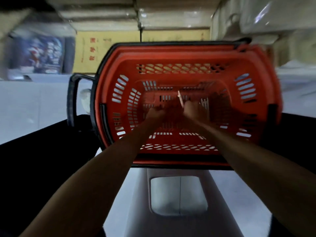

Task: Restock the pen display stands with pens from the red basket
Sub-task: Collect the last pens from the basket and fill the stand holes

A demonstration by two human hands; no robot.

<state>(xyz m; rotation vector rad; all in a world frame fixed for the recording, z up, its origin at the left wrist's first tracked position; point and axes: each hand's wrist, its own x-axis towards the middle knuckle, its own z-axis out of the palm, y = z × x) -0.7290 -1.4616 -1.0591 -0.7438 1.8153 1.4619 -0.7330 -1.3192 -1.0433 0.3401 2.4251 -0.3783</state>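
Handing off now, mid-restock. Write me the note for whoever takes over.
Left hand: down at the floor of the red basket, grip too blurred to tell.
Right hand: beside it, apparently pinching a pale pen.
Display stands: out of view, so progress cannot be judged.
Left to do: lift the pen out and slot it into a stand; no other pen shows.

The picture is dim and very blurry. The red basket [171, 52] looks smeared. The bottom corners are dark.
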